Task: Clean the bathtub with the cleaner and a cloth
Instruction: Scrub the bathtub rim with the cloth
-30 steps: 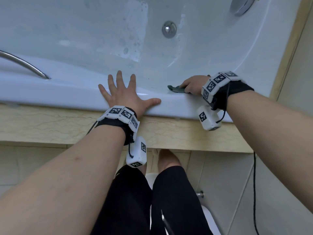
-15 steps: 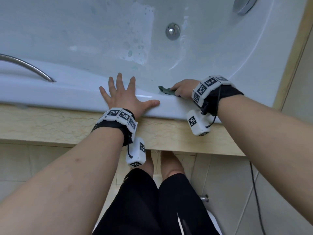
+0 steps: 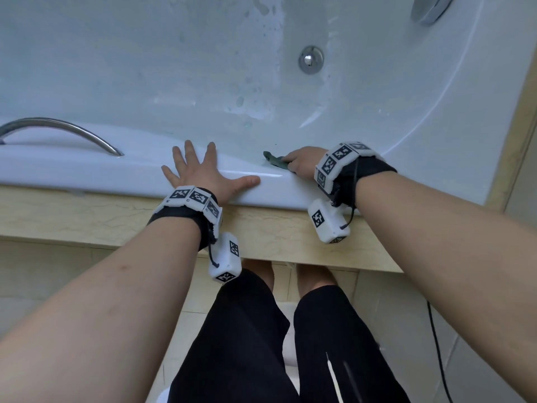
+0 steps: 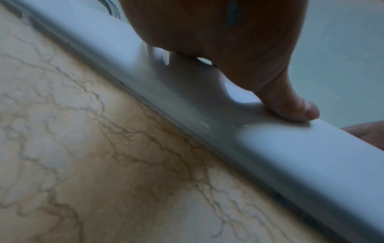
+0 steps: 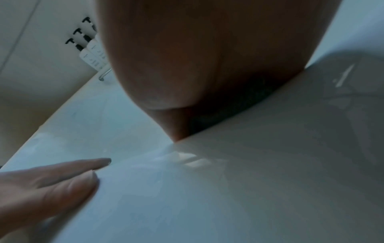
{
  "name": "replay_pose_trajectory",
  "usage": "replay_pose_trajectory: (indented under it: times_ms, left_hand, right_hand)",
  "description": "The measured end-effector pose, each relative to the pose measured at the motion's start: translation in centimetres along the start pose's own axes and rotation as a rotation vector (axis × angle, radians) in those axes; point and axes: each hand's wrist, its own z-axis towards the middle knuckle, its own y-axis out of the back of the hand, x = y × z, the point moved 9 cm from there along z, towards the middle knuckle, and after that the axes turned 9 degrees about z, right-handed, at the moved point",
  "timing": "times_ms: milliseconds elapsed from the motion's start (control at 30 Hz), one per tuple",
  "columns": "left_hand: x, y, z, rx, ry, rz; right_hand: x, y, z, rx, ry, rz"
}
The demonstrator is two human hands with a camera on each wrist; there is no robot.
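White tub sits in a marble ledge; left hand flat on its rim, cloth beside.

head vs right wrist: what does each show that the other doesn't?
Head only: drain, chrome grab bar, foam patch, marble ledge, and the right hand holding the dark green cloth. Right wrist only: pump bottles by the wall. Both: left hand flat on the bathtub rim, fingers spread.
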Motion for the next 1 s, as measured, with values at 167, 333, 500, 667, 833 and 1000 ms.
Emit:
replay_pose_trajectory:
  times_ms: [167,333,500,667,833,1000]
  left_hand:
    - [-0.2,0.2,0.5,0.094,-0.017,0.06]
    - [-0.2,0.1,0.7,0.13,-0.037,0.08]
    - [-0.5,0.3,0.9,0.18,-0.061,0.131]
    - [-0.7,0.3,1.3,0.208,-0.093,0.152]
    - [-1.0,0.4,1.9,0.217,-0.145,0.172]
    - [-1.2,0.5,2.4,0.216,-0.18,0.168]
  right_hand:
    - [-1.4,0.2,0.0,0.006,-0.103,0.026]
    - [1.1,-0.1,0.6,-0.003,-0.044,0.106]
    - [1.4,0.2,0.1,-0.028,0.036,0.238]
    - [-1.1,0.6,-0.3,0.013,-0.124,0.119]
    - [2.2,0.3,0.7,0.002,-0.036,0.183]
    - [2.1,0.3,0.9,-0.016,-0.015,0.295]
